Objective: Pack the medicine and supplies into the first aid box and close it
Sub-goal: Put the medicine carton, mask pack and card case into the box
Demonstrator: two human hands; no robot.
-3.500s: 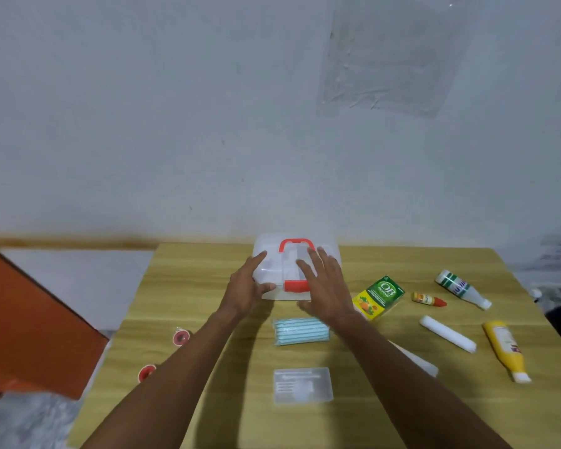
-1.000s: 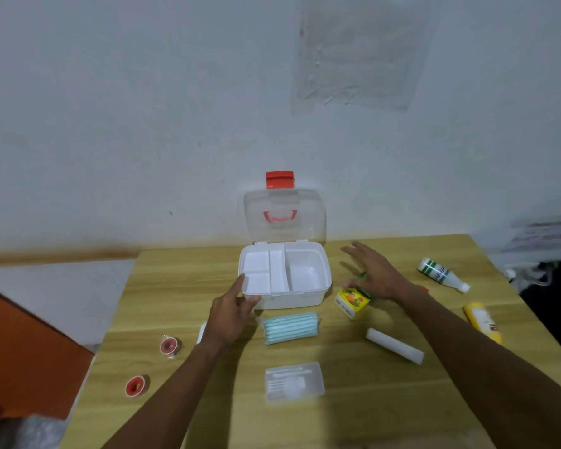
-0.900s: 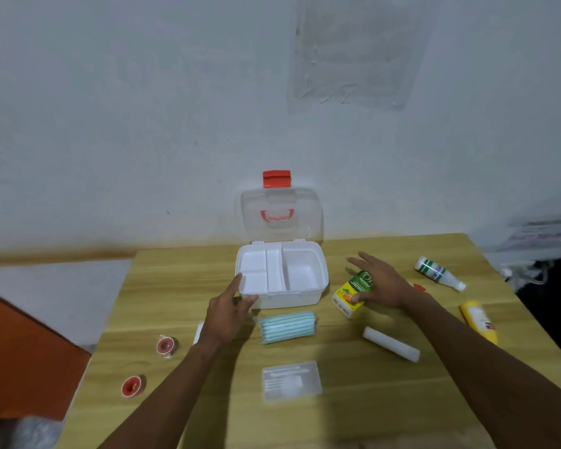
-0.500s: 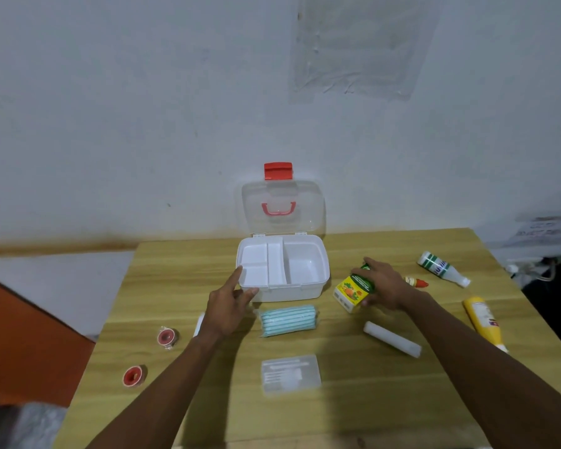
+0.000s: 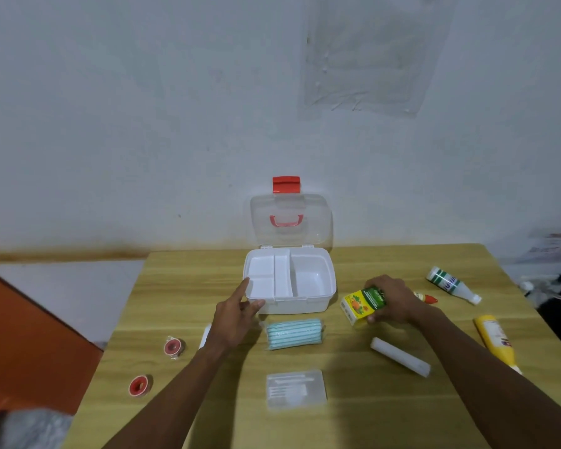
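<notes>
- Head view, bench [image 5: 182,286]: a wooden top set against a pale wall, carrying all the supplies.
- First aid box [image 5: 290,283]: white, near the far edge of the bench; its clear lid [image 5: 290,218] stands upright behind it with a red latch [image 5: 286,184] at the top. The divided compartments inside show white and bare.
- My left hand [image 5: 237,314]: rests at the box's front left corner, index finger along the left wall and thumb against the front; it is loosely spread and grips nothing.
- My right hand [image 5: 391,299]: closed around the green-and-yellow medicine carton [image 5: 363,303], which is tilted just right of the box.
- Pack of blue face masks [image 5: 293,333]: lies just in front of the box, between my arms.
- Clear flat case [image 5: 295,388]: nearer to me, well apart from the box.
- White roll [image 5: 400,356]: lies under my right forearm's line, on the bench.
- Right side: a white bottle with green bands [image 5: 452,284], a small red-tipped tube [image 5: 426,297] and a yellow bottle [image 5: 496,340], all lying down.
- Left side: two red tape rolls [image 5: 174,347], [image 5: 139,385].
</notes>
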